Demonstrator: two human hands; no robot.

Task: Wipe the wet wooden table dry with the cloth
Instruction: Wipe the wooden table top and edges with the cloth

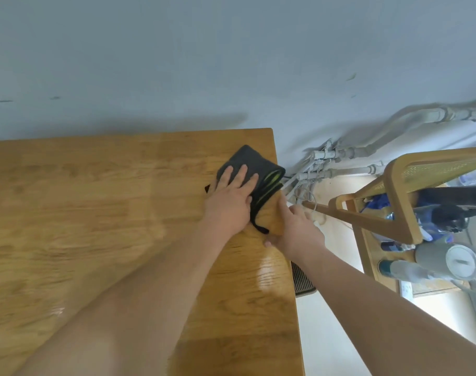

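A dark grey cloth (261, 165) with green stripes and a black loop lies folded near the far right corner of the wooden table (96, 213). My left hand (231, 196) lies flat on the cloth with its fingers spread, pressing it onto the wood. My right hand (293, 226) grips the table's right edge just beside the cloth, thumb on top and fingers over the side. A glossy wet sheen shows on the wood near the right edge and at the lower left.
A blue-grey wall runs behind the table. To the right stand grey pipes (340, 158), a wooden chair (394, 210) and a low shelf with bottles and a white jug (453, 263). A dark mat (302, 280) lies on the floor.
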